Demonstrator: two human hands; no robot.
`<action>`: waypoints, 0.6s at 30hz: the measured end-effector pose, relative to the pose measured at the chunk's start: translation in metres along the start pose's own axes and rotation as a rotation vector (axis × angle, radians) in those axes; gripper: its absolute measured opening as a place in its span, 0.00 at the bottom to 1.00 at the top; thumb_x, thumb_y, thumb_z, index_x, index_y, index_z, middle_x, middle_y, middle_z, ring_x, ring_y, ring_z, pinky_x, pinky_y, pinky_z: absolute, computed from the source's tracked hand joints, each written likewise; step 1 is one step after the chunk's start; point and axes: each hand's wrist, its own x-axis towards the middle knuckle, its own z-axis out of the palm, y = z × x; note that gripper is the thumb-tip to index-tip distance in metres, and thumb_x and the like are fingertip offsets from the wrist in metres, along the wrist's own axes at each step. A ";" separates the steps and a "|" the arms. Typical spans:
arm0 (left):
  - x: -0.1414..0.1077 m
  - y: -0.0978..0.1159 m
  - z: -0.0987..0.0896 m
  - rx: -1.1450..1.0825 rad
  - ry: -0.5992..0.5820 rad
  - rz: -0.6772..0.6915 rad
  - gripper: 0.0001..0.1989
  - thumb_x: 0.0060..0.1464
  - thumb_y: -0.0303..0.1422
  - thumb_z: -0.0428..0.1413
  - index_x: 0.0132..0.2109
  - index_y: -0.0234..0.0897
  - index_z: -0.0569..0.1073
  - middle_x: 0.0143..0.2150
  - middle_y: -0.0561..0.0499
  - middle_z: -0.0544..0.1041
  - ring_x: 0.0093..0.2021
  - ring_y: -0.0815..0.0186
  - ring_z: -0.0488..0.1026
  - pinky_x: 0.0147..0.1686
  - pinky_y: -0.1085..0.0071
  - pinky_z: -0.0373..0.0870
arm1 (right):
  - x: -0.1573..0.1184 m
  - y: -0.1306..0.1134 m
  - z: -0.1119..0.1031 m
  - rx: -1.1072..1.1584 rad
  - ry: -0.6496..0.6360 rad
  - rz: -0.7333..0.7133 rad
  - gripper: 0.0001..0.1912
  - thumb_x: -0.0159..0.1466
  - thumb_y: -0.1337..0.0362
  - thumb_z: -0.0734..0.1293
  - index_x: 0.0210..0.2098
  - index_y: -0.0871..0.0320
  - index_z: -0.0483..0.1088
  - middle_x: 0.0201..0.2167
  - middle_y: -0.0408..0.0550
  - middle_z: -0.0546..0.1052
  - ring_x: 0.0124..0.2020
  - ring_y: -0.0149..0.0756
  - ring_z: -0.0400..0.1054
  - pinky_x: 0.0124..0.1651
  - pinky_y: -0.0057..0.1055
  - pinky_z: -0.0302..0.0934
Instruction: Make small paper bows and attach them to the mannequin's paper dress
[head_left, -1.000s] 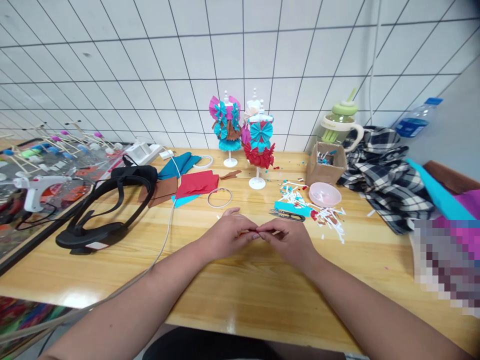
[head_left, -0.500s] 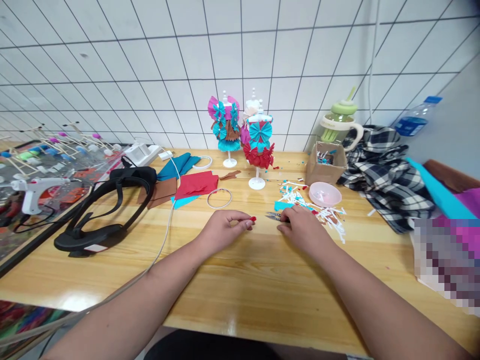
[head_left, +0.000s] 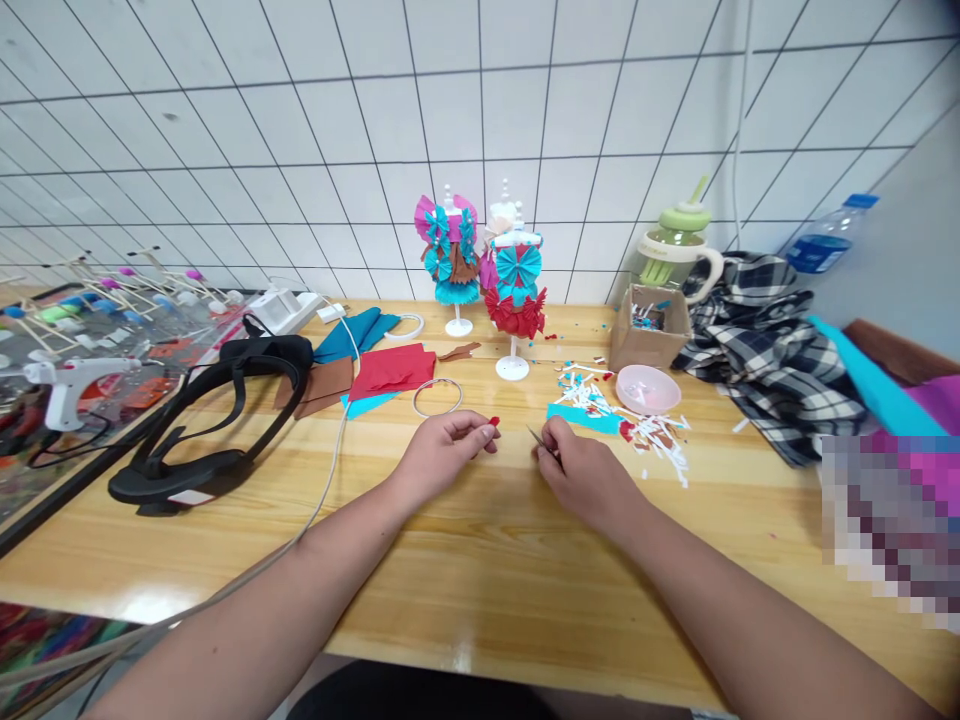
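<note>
Between the thumb and fingers of my left hand (head_left: pixel 452 446) is a small folded piece of red paper (head_left: pixel 493 422). My right hand (head_left: pixel 589 467) is closed round a pair of small metal snips (head_left: pixel 541 442), their tips pointing left and away from me. A short gap separates the blades from the red piece. Beyond my hands stands a white mini dress form (head_left: pixel 514 290) dressed in blue and red pleated paper. Further back is another form (head_left: pixel 452 255) in pink, brown and blue. A third, paler one is partly hidden between them.
Red sheets (head_left: pixel 394 368), a ring (head_left: pixel 438 397) and a black headset (head_left: pixel 214 420) lie left. To the right are a blue strip (head_left: pixel 583 416), white scraps (head_left: pixel 664 440), a pink bowl (head_left: pixel 649 390), a cardboard box (head_left: pixel 649 335) and a lidded cup (head_left: pixel 677 250). A cable crosses my left forearm.
The snips have turned in my right hand, so less of the blades shows, and that hand has shifted slightly left. My left hand has moved a little left and up with the red piece.
</note>
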 end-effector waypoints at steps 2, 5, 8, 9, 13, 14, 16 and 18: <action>0.000 0.000 0.001 -0.038 -0.027 -0.005 0.14 0.53 0.41 0.55 0.33 0.33 0.76 0.29 0.49 0.78 0.28 0.69 0.69 0.31 0.73 0.64 | -0.004 -0.008 0.002 0.144 -0.024 0.033 0.02 0.64 0.63 0.57 0.36 0.54 0.56 0.22 0.38 0.65 0.23 0.33 0.60 0.28 0.28 0.48; -0.001 0.000 0.004 -0.073 -0.071 -0.009 0.14 0.53 0.41 0.56 0.33 0.33 0.75 0.29 0.49 0.77 0.28 0.69 0.68 0.32 0.73 0.64 | -0.009 -0.016 0.004 0.374 -0.092 0.050 0.08 0.67 0.55 0.54 0.38 0.53 0.54 0.21 0.36 0.63 0.23 0.33 0.60 0.28 0.28 0.49; -0.002 0.000 0.006 -0.094 -0.101 -0.023 0.14 0.54 0.42 0.55 0.34 0.33 0.75 0.29 0.49 0.77 0.29 0.69 0.69 0.33 0.72 0.64 | -0.011 -0.019 0.007 0.490 -0.113 0.055 0.13 0.69 0.52 0.49 0.38 0.53 0.55 0.21 0.37 0.62 0.25 0.33 0.61 0.28 0.28 0.51; -0.003 0.000 0.007 -0.095 -0.107 -0.026 0.14 0.54 0.42 0.54 0.34 0.33 0.74 0.29 0.49 0.77 0.29 0.68 0.69 0.33 0.72 0.64 | -0.012 -0.019 0.008 0.509 -0.107 0.057 0.14 0.69 0.52 0.49 0.37 0.53 0.55 0.22 0.37 0.63 0.25 0.33 0.61 0.28 0.28 0.51; -0.003 0.001 0.006 -0.098 -0.133 -0.035 0.14 0.54 0.41 0.55 0.34 0.33 0.75 0.28 0.49 0.77 0.29 0.68 0.70 0.33 0.72 0.65 | -0.011 -0.018 0.010 0.539 -0.135 0.040 0.15 0.69 0.50 0.49 0.39 0.53 0.57 0.23 0.37 0.62 0.25 0.32 0.61 0.27 0.28 0.51; -0.003 0.001 0.006 -0.104 -0.145 -0.039 0.14 0.54 0.41 0.55 0.33 0.33 0.75 0.28 0.49 0.77 0.30 0.68 0.70 0.34 0.72 0.65 | -0.011 -0.017 0.011 0.537 -0.142 0.031 0.15 0.69 0.50 0.49 0.39 0.53 0.57 0.23 0.38 0.62 0.24 0.32 0.61 0.27 0.28 0.52; -0.003 0.000 0.005 -0.119 -0.177 -0.046 0.14 0.53 0.41 0.56 0.32 0.33 0.75 0.28 0.49 0.77 0.30 0.68 0.71 0.35 0.73 0.66 | -0.012 -0.017 0.010 0.526 -0.149 0.017 0.15 0.69 0.50 0.49 0.38 0.53 0.57 0.24 0.38 0.64 0.24 0.32 0.60 0.27 0.28 0.52; -0.002 -0.001 0.003 -0.125 -0.204 -0.058 0.14 0.53 0.41 0.56 0.32 0.33 0.75 0.29 0.49 0.78 0.31 0.68 0.72 0.35 0.73 0.66 | -0.012 -0.018 0.009 0.508 -0.146 0.009 0.15 0.69 0.50 0.49 0.38 0.53 0.57 0.24 0.39 0.65 0.24 0.32 0.60 0.28 0.28 0.52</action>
